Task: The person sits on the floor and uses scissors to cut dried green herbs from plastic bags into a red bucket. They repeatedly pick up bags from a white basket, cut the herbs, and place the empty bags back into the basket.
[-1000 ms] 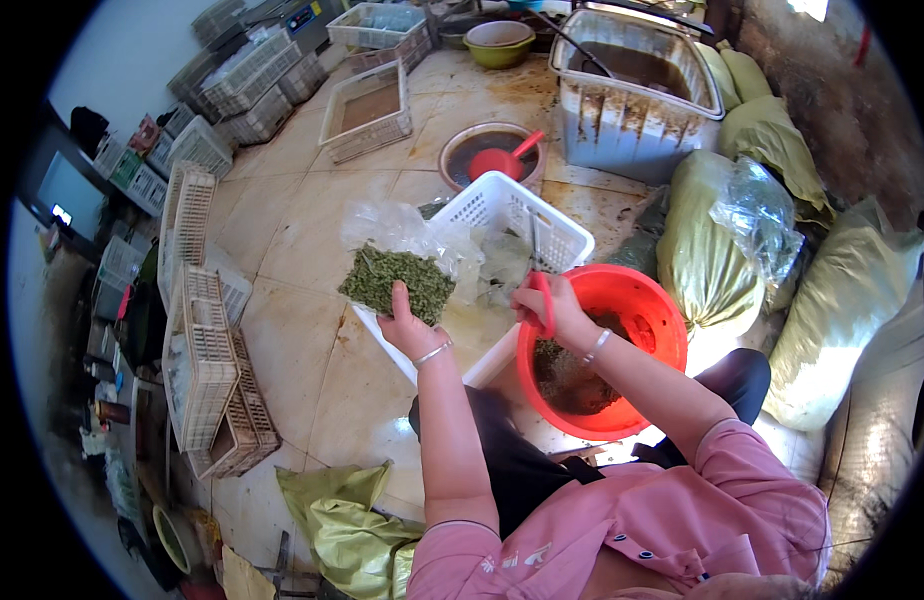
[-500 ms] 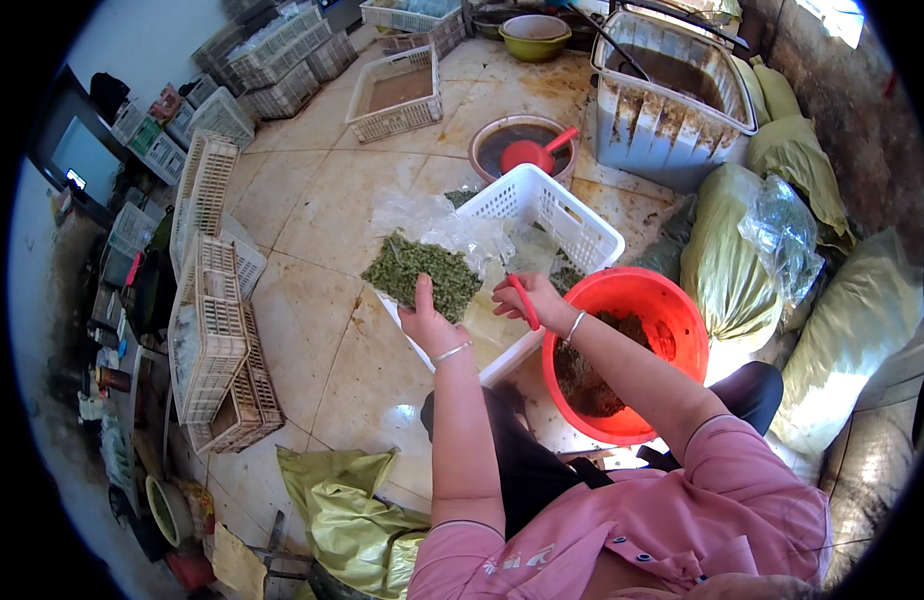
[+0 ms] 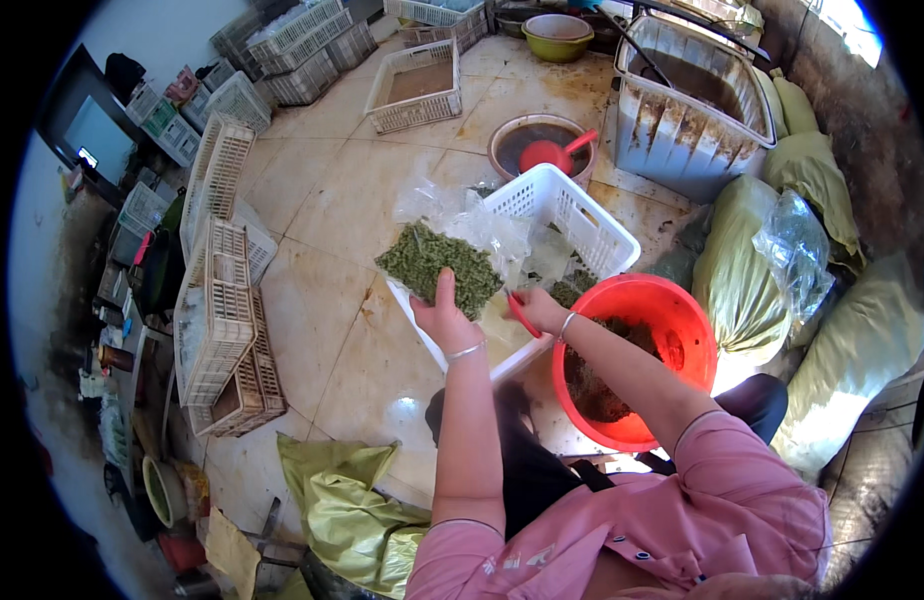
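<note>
My left hand (image 3: 446, 318) is closed on the near edge of a flat slab of green, crumbly plant matter (image 3: 440, 262), thumb on top. Loose clear plastic film (image 3: 477, 222) lies along the slab's far side. My right hand (image 3: 538, 311) grips a slim red tool (image 3: 523, 316) near the slab's right corner; its kind does not show. Both hands are over a white plastic crate (image 3: 572, 215), which has more green pieces (image 3: 572, 285) and clear plastic in it. Right of the crate stands a red bucket (image 3: 694, 330) with dark brown-green crumbly matter inside, beneath my right forearm.
Beyond the crate, a red dipper (image 3: 547, 155) rests in a basin (image 3: 502, 128) of dark liquid. A large stained tub (image 3: 682, 135) stands far right. Full sacks (image 3: 747, 270) line the right side, stacked crates (image 3: 222, 310) the left. A yellow-green sack (image 3: 352, 515) lies near my left.
The view has shifted slightly, so the surroundings sit further right. My right hand has come lower and closer to the slab's right corner with the red tool. The left hand still holds the slab.
</note>
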`<state>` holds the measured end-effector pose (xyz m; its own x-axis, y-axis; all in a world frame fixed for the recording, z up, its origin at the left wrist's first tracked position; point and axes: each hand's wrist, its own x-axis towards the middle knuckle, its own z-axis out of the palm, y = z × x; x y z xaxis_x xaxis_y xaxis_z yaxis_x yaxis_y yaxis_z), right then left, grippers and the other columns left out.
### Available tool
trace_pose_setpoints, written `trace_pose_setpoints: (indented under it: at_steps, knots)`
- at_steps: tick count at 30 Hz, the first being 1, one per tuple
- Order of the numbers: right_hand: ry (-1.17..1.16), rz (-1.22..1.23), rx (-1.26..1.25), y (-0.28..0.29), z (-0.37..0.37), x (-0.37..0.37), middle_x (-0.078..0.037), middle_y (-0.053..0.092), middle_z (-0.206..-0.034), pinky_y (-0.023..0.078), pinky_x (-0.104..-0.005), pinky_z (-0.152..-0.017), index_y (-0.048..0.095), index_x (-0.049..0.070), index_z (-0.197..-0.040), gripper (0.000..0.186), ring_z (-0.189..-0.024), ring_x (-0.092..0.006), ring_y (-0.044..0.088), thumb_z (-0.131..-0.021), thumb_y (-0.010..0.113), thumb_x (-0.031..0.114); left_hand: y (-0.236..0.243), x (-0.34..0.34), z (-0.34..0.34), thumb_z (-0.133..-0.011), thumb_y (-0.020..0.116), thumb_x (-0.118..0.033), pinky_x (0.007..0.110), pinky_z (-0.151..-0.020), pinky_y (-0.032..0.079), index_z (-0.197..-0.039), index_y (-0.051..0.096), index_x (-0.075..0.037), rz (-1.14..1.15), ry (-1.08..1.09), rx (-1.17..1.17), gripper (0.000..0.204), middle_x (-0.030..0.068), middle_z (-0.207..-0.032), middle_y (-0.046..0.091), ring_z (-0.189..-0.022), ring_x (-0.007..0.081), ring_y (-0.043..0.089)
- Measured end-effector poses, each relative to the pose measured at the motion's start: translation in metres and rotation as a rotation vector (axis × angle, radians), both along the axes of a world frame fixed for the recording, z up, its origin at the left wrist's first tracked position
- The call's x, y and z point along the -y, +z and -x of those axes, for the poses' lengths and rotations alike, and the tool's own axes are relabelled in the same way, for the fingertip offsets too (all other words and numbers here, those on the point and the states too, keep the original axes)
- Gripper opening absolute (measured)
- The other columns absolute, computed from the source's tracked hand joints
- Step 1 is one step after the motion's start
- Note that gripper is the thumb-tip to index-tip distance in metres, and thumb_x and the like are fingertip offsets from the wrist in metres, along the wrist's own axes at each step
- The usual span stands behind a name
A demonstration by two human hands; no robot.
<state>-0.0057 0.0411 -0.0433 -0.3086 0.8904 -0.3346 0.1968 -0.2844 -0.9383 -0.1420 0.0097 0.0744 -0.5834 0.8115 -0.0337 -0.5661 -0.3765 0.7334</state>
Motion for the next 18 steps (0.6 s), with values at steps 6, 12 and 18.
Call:
trace_pose_setpoints:
  at_steps: [6,12,18]
  knots:
    - [-0.095,0.039,-0.025,-0.018,-0.017,-0.006,-0.004,0.063,-0.088,0.049,-0.0263,-0.066,0.062,0.002,-0.098,0.038,-0.073,-0.0119,0.058,-0.072,0.071,0.028,-0.012,-0.011,0.004,-0.077,0.069,-0.001,0.032,-0.088,0.046,-0.12,0.046,0.005,0.022,-0.031,-0.012,0.049,0.012,-0.114,0.057,-0.097,0.0193,0.056]
    - [-0.117,-0.012,-0.182,0.05,-0.041,0.037,-0.006,0.064,-0.087,0.049,-0.0255,-0.072,0.061,-0.001,-0.098,0.033,-0.078,-0.0124,0.06,-0.083,0.064,0.029,-0.009,-0.007,0.0,-0.077,0.07,-0.003,0.033,-0.084,0.047,-0.119,0.047,0.004,0.066,-0.11,0.026,0.048,0.0114,-0.112,0.058,-0.096,0.02,0.057]
    - [0.039,0.055,-0.117,0.065,-0.103,0.134,-0.003,0.06,-0.09,0.047,-0.0245,-0.072,0.056,0.0,-0.107,0.044,-0.078,-0.0111,0.057,-0.091,0.056,0.041,-0.015,-0.009,-0.021,-0.076,0.071,-0.004,0.032,-0.084,0.047,-0.116,0.049,0.004,0.09,-0.292,-0.02,0.047,0.0103,-0.11,0.058,-0.094,0.0189,0.057]
